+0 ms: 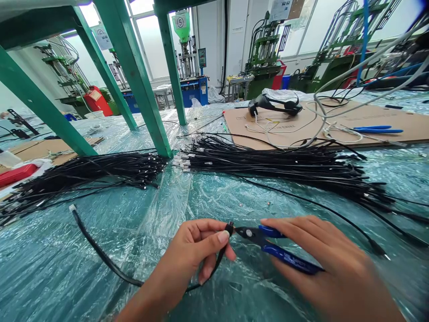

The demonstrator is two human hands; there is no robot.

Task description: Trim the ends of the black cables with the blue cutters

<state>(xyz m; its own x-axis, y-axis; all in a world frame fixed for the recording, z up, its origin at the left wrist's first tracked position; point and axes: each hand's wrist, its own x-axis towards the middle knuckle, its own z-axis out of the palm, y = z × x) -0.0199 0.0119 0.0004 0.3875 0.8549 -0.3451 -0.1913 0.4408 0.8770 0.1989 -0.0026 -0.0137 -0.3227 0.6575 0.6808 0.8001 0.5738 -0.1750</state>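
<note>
While the head camera looks down across a table covered in clear plastic sheeting (134, 250), the left hand (191, 264) pinches a black cable (107, 261) tightly between thumb and fingers, just below its small dark connector (229, 229). The right hand (335, 264) grips the blue handles of a pair of side cutters (284, 255) in a closed, narrow hold, their metal jaws right beside that connector; whether they touch it is hard to tell. Ahead lie two fanned bundles of black cables (268, 165), then a cardboard sheet (241, 129) carrying blue-handled pliers (378, 129). Green table legs (134, 76) rise on the left, with green moulding machines (264, 53) beyond.
</note>
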